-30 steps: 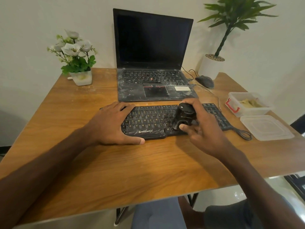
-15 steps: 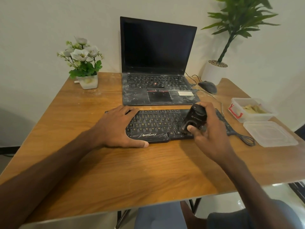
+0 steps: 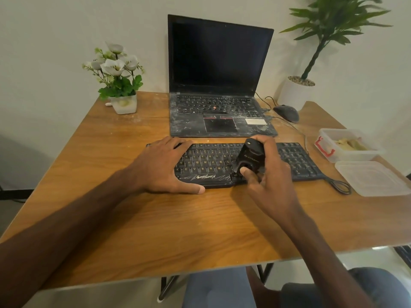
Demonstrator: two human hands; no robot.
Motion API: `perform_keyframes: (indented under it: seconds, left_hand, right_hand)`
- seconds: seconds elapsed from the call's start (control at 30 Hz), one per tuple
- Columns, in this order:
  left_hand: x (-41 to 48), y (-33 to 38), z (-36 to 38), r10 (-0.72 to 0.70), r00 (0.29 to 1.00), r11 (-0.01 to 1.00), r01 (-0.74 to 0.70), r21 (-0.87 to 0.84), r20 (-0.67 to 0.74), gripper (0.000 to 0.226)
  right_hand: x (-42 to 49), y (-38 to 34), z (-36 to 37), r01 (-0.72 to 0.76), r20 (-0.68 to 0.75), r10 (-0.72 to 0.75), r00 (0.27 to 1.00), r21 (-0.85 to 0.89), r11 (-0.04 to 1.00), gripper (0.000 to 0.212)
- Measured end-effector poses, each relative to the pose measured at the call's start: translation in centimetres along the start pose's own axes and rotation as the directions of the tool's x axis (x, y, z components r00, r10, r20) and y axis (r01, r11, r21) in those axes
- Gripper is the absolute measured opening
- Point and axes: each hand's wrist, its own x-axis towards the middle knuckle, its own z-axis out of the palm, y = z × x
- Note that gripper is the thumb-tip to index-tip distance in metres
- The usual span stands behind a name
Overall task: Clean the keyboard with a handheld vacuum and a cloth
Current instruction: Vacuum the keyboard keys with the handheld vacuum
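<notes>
- Broadly, the wooden table bears everything, and the task's keyboard lies across its middle, with a long side toward the person
- At 12 o'clock of the keyboard, just beyond its far edge, stands an open laptop with a dark screen and a dusty palm rest
- The black keyboard is a wide, flat, stiff slab; I judge it light enough to slide under a push, so it should be pinned at one end rather than lifted
- The left hand lies flat over the keyboard's 9 o'clock end, fingers straight on the keys and thumb stretched along the near edge; it presses and grips nothing
- The right hand, at about 3 o'clock of the keyboard's middle, curls its fingers round the handheld vacuum, thumb on its near face
- The handheld vacuum looks like small, hard, smooth plastic, likely light and best gripped round the body as it is here; its lower end tilts down at the keyboard's near edge, though the thumb hides whether it touches
</notes>
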Motion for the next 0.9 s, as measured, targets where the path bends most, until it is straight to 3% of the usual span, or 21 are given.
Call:
perform_keyframes:
  seconds: [0.13,0.27,0.5,0.7,0.9]
  left_hand:
    - [0.0,0.1,0.0,-0.003,1.0,1.0,0.003,0.001,0.001,0.14]
    - [-0.1,0.1,-0.1,-0.012,1.0,1.0,0.012,-0.005,0.007,0.141]
    - [0.1,0.0,0.0,-0.006,1.0,1.0,0.006,-0.009,0.004,0.142]
    - [-0.1,0.0,0.1,-0.006,1.0,1.0,0.006,-0.011,-0.007,0.139]
    - [0.0,0.0,0.0,-0.004,1.0,1.0,0.004,-0.012,-0.002,0.139]
  right_hand:
    - [-0.2,-0.2,-0.4,-0.004,0.05,0.003,0.999,0.028,1.0,0.061]
    - [0.0,0.3,-2.2,-0.102,0.21,0.058,0.976,0.203,0.974,0.057]
    - [0.6,0.6,-1.9,-0.081,-0.031,0.085,0.996,0.115,0.99,0.066]
    - [-0.5,-0.8,-0.4,-0.006,0.111,-0.005,0.994,0.097,0.995,0.061]
    - [0.3,-0.2,-1.9,-0.035,0.02,0.034,0.999,0.065,0.997,0.062]
